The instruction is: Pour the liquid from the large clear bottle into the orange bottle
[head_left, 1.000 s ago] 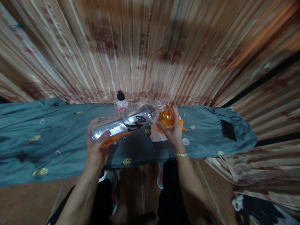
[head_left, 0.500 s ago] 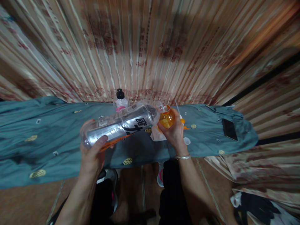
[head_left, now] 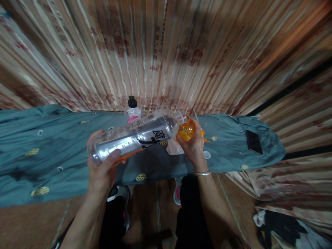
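My left hand (head_left: 102, 167) is wrapped round the lower end of a large clear plastic bottle (head_left: 129, 138) with a silver label and black characters. The bottle lies tilted, its neck pointing right. My right hand (head_left: 194, 147) grips a small orange transparent bottle (head_left: 186, 130), whose open mouth is at the big bottle's neck. Whether liquid flows between them is too small to tell. Behind the big bottle stands a clear bottle with a black cap and pink label (head_left: 133, 110). A white cloth or tissue (head_left: 174, 148) lies below the orange bottle.
A teal cloth (head_left: 64, 145) with yellow patches covers the long surface. A small white cap (head_left: 206, 154) and a black phone (head_left: 254, 141) lie on it to the right. Orange pieces and a pale stick (head_left: 195, 114) show beside my right hand. Pleated curtains (head_left: 145, 62) hang behind.
Both hands have stayed nearly in place; the orange bottle and the big bottle's neck have shifted very slightly right. The whole view has moved slightly.
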`<state>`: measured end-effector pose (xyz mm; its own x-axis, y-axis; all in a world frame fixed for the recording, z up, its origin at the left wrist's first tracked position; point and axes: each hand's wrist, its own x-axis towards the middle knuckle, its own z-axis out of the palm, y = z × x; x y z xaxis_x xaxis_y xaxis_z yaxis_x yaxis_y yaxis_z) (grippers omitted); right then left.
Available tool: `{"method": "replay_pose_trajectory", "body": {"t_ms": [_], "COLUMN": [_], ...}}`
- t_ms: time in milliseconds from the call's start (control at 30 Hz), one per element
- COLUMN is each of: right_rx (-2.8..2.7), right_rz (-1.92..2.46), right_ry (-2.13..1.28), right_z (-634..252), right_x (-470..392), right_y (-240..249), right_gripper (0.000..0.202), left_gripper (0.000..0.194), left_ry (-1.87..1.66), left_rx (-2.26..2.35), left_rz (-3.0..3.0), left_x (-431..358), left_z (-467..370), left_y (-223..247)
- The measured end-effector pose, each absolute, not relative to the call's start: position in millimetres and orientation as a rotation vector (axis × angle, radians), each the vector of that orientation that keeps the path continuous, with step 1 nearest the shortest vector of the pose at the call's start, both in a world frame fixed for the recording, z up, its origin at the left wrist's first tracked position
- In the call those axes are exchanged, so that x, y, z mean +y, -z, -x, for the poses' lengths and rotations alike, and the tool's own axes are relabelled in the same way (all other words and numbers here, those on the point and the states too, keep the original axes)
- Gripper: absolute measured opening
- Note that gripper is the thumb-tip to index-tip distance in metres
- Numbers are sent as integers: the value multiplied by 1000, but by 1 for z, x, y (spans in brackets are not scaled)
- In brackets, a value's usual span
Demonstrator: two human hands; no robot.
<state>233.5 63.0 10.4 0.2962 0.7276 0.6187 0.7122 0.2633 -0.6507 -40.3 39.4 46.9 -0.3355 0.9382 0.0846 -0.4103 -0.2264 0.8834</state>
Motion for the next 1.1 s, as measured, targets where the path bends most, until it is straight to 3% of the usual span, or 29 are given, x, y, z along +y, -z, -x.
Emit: {"method": "replay_pose_trajectory", "body": {"t_ms": [500, 700, 1100], "right_rx": [-1428, -1466, -1438], "right_rz": [1452, 1414, 1473], "right_ry": [5, 44, -20], "right_z": [-237, -237, -239], "right_x": [65, 65, 65], "right_y": [-7, -8, -6], "right_gripper": [70, 60, 69], "left_gripper": [73, 71, 76], "left_ry": [-1757, -1770, -1763], "left_rx": [1009, 1009, 1009], "left_rz": [-802, -829, -823], "left_x": [40, 41, 39], "left_z": [37, 38, 38], "left_y": [-53, -51, -51]}}
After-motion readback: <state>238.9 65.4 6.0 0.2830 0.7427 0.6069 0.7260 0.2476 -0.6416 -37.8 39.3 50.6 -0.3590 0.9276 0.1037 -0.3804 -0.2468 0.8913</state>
